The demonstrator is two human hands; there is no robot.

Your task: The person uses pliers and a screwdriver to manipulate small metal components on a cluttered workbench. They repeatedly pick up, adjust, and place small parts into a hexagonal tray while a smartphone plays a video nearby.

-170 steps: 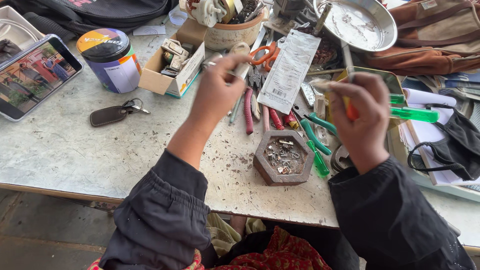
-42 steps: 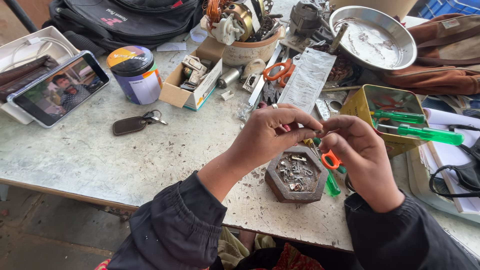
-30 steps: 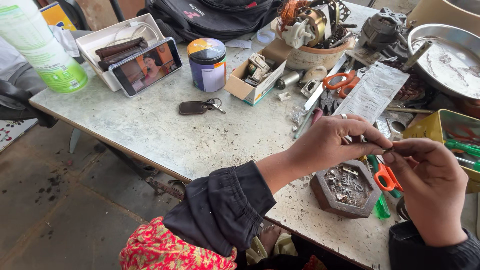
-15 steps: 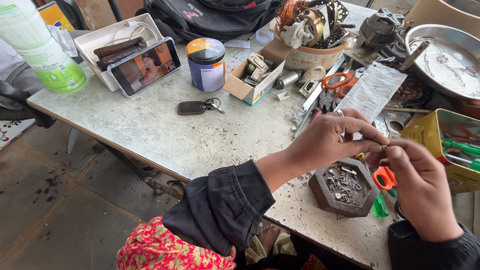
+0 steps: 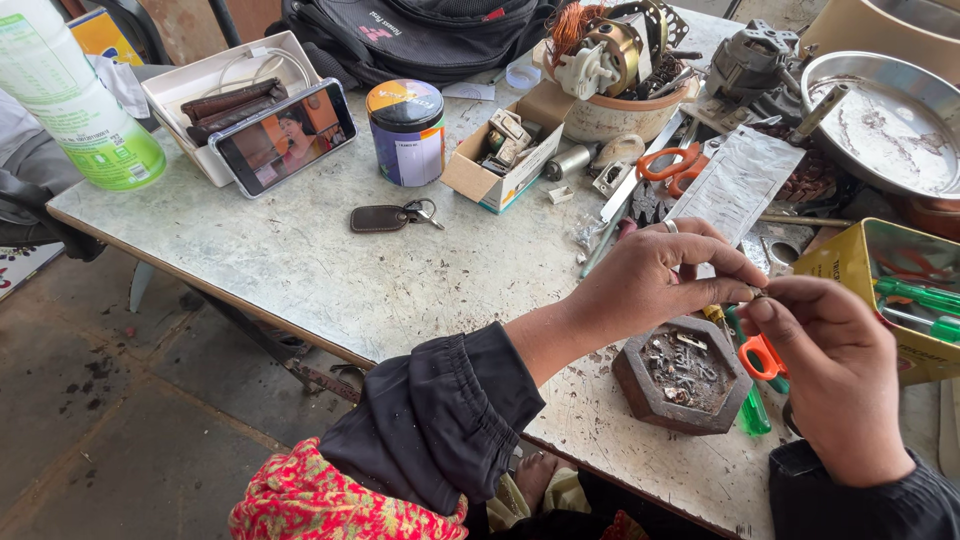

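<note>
Item: small metal part, pinched between fingertips of left hand and right hand, held just above the hexagonal tray. Left fingers closed on the part; right fingers closed round an orange-handled tool, its tip hidden.

Handling note: the part looked tiny, so work was best kept directly over the tray, where a drop would land.

Containers:
- Hexagonal tray: small screws and metal bits.
- Cardboard box: metal fittings.
- Yellow tin: green-handled tools.
- White box: brown pouch, cable.
- Steel bowl: empty, smeared.
- Round tin: lidded, contents unseen.
</note>
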